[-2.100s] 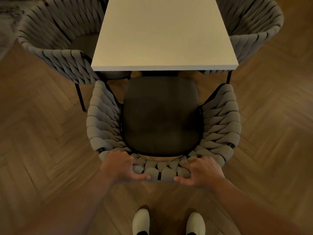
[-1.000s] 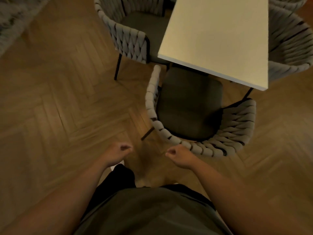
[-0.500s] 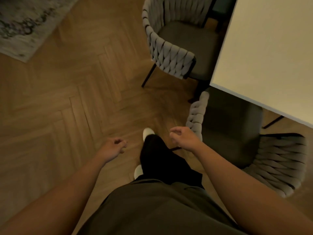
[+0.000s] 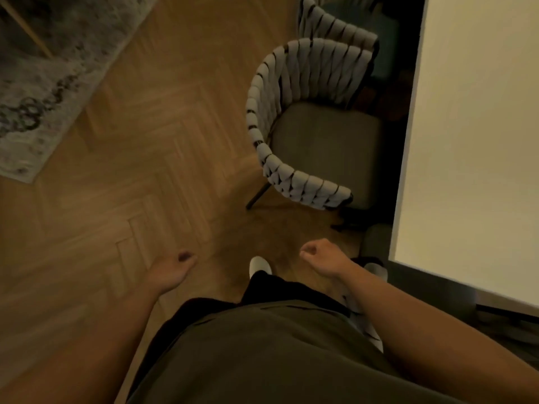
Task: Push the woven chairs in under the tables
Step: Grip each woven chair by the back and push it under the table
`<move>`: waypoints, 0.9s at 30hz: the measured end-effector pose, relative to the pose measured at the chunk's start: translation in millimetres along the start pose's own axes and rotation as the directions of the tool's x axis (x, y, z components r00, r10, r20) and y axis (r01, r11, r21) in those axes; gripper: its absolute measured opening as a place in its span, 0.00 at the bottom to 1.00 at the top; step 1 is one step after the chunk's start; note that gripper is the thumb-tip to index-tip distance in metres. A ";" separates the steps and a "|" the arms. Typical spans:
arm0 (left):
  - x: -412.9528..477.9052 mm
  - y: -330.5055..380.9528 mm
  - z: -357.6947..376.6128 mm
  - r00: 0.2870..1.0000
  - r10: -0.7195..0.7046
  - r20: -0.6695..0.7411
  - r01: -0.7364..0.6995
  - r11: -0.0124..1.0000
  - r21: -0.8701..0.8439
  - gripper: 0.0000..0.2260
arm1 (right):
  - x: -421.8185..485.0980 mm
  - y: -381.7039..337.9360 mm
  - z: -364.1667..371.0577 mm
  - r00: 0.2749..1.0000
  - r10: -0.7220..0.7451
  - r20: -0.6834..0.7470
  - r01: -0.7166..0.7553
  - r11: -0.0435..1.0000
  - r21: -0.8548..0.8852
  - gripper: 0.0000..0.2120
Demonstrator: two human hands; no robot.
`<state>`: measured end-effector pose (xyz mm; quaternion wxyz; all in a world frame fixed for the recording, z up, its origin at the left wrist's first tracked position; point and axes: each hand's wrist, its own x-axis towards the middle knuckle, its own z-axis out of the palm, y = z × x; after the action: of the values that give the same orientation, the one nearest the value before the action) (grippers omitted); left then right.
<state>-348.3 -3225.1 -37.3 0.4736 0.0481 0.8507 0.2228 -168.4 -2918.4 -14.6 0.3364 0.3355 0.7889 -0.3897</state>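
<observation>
Viewpoint: looking down past your chest at a herringbone wood floor point(image 4: 140, 176), in dim light with slight blur.
Counter point(image 4: 472, 141): a pale top fills the right of the view, its long edge running top to bottom.
Woven chair point(image 4: 264, 118): upright ahead of you, just left of that long edge. All of its grey seat shows, with a dark gap between seat and counter.
Facing: the curved woven back is toward the open floor on the left and the open front toward the counter. Its back-to-front line runs left to right, roughly square to the counter edge.
Near chair point(image 4: 374, 240): only dim bits of a woven arm show beside your right forearm, at the counter's near corner. It looks tucked in, though most of it is hidden.
Far chair point(image 4: 335, 27): a woven back just beyond the woven chair, too cut off to tell how far in it sits.
Left grip point(image 4: 172, 269): fingers loosely curled, holding nothing, over bare floor.
Right grip point(image 4: 323, 258): also loosely curled and empty, near the counter's corner and apart from the woven chair.
Progress: the near chair is likely done. The woven chair is untouched and not yet under.
Left to do: take its curved back and push rightward along the back-to-front line, then check the far chair.
Rug point(image 4: 43, 83): patterned grey, upper left, well apart from the chairs.
</observation>
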 end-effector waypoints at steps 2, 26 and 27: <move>26.1 31.0 -31.5 0.996 0.084 -0.017 -0.084 0.996 0.001 0.14 | 19.1 -24.3 -20.1 1.000 0.010 0.000 -0.010 1.000 0.012 0.15; 364.1 395.7 -313.5 0.786 0.411 0.462 -0.599 0.691 0.404 0.07 | 193.8 -259.1 -118.6 0.820 0.517 -0.246 -0.174 0.635 0.753 0.13; 371.9 412.7 -310.0 0.772 0.413 0.484 -0.616 0.672 0.410 0.07 | 201.5 -261.9 -124.1 0.812 0.534 -0.237 -0.179 0.613 0.769 0.13</move>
<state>-861.3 -2849.7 -13.6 0.4986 0.4623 0.7284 0.0840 -519.6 -2883.6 -14.0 0.0616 0.6729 0.5417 -0.5000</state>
